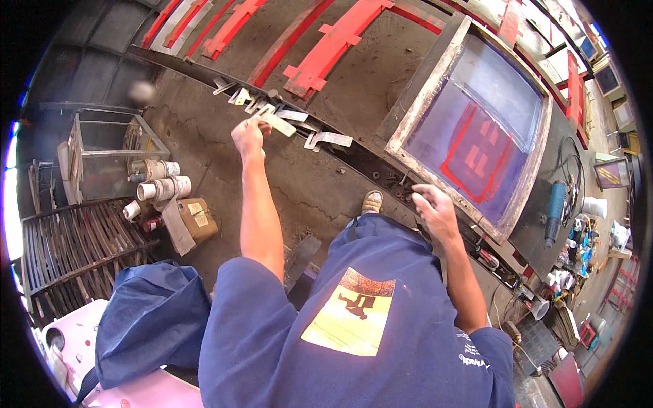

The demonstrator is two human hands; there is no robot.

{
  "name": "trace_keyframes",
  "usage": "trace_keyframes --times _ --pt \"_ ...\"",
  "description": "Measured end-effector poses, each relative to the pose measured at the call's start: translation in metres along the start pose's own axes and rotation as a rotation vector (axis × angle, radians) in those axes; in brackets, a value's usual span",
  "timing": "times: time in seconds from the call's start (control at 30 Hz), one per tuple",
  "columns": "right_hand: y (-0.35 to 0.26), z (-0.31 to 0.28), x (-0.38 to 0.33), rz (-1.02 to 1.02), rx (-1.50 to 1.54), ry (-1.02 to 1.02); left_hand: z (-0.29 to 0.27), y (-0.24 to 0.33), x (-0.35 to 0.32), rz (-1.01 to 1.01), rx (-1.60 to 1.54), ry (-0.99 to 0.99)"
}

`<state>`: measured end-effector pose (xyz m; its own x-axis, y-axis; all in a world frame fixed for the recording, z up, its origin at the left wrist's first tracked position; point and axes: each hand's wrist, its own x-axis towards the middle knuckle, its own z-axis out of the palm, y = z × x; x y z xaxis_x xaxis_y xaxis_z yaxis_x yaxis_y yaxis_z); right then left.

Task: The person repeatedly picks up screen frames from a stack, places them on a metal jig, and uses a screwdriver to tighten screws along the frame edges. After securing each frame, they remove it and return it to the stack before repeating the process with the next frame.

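My left hand point(250, 136) reaches to the edge of the long table, its fingers closed at the end of a pale flat strip point(279, 124). More flat metal pieces point(330, 139) with bent ends lie along that edge. My right hand point(437, 212) is by the near corner of a framed printing screen point(394, 144), fingers loosely bent and apart, with nothing visible in them. Small dark metal parts point(398, 190) lie in a narrow tray or ledge just beside its fingertips. The screen's purple mesh carries a red rectangular outline.
Red slatted bars point(333, 47) lie across the table. A blue power tool point(556, 211) and a white tub point(594, 207) stand right. On the left are a metal-framed rack point(81, 160), tape-like rolls point(163, 188), a cardboard box point(197, 221) and a dark blue bag point(153, 316).
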<state>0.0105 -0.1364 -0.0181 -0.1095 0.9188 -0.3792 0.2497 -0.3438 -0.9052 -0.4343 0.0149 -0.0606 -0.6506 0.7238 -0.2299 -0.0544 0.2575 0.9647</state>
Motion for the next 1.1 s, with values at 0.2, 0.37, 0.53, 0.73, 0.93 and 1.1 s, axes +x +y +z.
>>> trace_keyframes --times 0.2,0.37,0.53,0.73,0.93,1.1 --pt "0.051 -0.062 -0.063 0.033 0.113 0.36 0.009 -0.018 0.068 0.28 1.109 0.197" --pt "0.081 -0.173 -0.077 -0.023 -0.174 1.085 0.035 0.025 0.007 0.39 0.917 0.246" --pt "0.167 -0.258 -0.055 0.255 -0.424 1.183 0.183 0.015 -0.075 0.589 0.623 -0.56" --pt "0.214 -0.246 -0.015 0.412 -0.125 0.907 0.285 -0.038 -0.122 -0.209 0.529 -0.843" --pt "0.152 -0.229 -0.044 0.431 -0.013 1.091 0.291 -0.011 -0.151 -0.026 0.359 -0.731" --pt "0.085 -0.218 -0.133 0.212 0.087 1.38 0.295 0.074 -0.23 0.255 0.084 -0.837"
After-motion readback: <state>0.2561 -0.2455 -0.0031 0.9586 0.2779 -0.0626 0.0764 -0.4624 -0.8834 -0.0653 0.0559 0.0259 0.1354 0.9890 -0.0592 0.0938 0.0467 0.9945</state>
